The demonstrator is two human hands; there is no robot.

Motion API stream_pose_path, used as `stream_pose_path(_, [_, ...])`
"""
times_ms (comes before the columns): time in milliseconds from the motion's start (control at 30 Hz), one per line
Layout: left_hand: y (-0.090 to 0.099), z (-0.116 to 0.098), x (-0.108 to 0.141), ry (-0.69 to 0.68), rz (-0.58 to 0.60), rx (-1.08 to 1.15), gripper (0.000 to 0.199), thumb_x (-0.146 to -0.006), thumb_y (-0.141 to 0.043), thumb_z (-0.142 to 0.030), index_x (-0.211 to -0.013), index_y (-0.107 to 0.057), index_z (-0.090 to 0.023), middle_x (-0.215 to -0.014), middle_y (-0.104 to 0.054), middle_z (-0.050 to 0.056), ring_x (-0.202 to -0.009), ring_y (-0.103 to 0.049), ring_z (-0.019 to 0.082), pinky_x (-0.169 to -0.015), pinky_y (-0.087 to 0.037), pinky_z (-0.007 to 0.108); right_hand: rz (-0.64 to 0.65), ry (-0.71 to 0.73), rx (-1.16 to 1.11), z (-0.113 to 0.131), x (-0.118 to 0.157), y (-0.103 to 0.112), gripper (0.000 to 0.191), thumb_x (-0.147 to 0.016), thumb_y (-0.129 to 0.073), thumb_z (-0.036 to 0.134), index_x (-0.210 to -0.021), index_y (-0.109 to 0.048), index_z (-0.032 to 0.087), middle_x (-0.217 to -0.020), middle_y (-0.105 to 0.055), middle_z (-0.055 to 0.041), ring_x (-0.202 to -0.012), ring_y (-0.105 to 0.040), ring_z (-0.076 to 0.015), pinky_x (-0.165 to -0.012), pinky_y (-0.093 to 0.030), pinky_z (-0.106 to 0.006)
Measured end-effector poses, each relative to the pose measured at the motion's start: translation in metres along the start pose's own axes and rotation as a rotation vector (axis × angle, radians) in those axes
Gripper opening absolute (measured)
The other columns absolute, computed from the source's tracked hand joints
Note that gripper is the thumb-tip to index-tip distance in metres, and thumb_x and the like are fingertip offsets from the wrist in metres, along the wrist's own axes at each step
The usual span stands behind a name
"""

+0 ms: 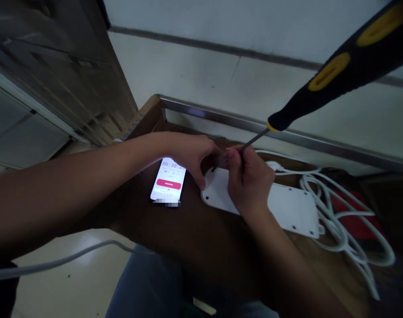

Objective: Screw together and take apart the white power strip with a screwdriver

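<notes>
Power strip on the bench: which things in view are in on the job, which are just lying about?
Looks in use:
- white power strip, screw holes up, coiled cord
- screwdriver, shaft in right hand
- left hand, at strip's end

Lying about:
- phone, timer showing
- red item, unclear

The head view is dim overall, with a cool, slightly green-grey cast and muted color. The brightest spot is the lit smartphone screen (167, 182), its white areas near blown out and a pixelated patch covering its lower edge. Soft light falls on the pale tiled wall (195, 66), and a hazy glare shows on the floor tiles (82, 265) at lower left. The brown tabletop (184, 234) sinks into heavy shadow, darkest toward the right edge. Fine detail is soft and smeared, and wide-angle stretching enlarges the screwdriver handle (340, 66) toward the upper-right corner.
</notes>
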State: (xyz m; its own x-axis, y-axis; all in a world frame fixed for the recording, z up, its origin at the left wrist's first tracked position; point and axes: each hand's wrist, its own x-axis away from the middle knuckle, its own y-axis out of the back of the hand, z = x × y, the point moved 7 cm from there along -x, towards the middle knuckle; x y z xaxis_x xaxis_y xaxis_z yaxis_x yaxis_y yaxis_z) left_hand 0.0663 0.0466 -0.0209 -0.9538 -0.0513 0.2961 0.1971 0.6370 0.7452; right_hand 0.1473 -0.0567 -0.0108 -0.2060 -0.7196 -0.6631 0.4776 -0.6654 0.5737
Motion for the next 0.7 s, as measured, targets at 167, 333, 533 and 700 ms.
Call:
stream_pose_path(167, [0.025, 0.014, 0.007, 0.018, -0.204, -0.053, 0.027, -0.086, -0.067, -0.026, -0.109, -0.077, -0.015, -0.089, -0.078, 0.002, -0.075, -0.066, 0.013, -0.072, -0.046, 0.024, -0.006, 0.028, -0.024, 0.004, -0.001, 0.001, 0.046, -0.111, -0.037, 0.046, -0.091, -0.060, 0.012, -0.075, -0.061, -0.0007, -0.069, -0.052, -0.0013, -0.065, -0.031, -0.019])
stream_pose_path(333, [0.042, 0.030, 0.011, 0.199, -0.376, -0.257, 0.030, -0.091, -0.061, -0.027, -0.110, -0.080, -0.014, -0.101, -0.079, 0.007, -0.089, -0.069, 0.017, -0.081, -0.046, 0.026, 0.030, -0.001, -0.052, 0.000, 0.000, -0.004, 0.050, -0.111, -0.035, 0.050, -0.089, -0.058, 0.011, -0.073, -0.059, -0.0019, -0.067, -0.049, -0.0015, -0.065, -0.029, -0.019])
stream_pose_path(533, [0.030, 0.023, 0.009, 0.186, -0.237, -0.211, 0.027, -0.094, -0.063, -0.028, -0.111, -0.080, -0.015, -0.098, -0.080, 0.006, -0.080, -0.065, 0.015, -0.076, -0.044, 0.026, 0.073, -0.040, -0.083, -0.005, 0.002, -0.010, 0.056, -0.111, -0.032, 0.056, -0.090, -0.057, 0.010, -0.075, -0.058, -0.0024, -0.067, -0.047, -0.0014, -0.067, -0.029, -0.017])
stream_pose_path(700, [0.029, 0.029, 0.008, 0.190, -0.218, -0.179, 0.027, -0.094, -0.064, -0.030, -0.111, -0.078, -0.014, -0.096, -0.079, 0.007, -0.077, -0.062, 0.014, -0.074, -0.043, 0.026, 0.095, -0.063, -0.094, -0.006, 0.002, -0.012, 0.057, -0.111, -0.032, 0.055, -0.089, -0.057, 0.009, -0.076, -0.058, -0.0036, -0.068, -0.047, -0.0010, -0.068, -0.030, -0.017])
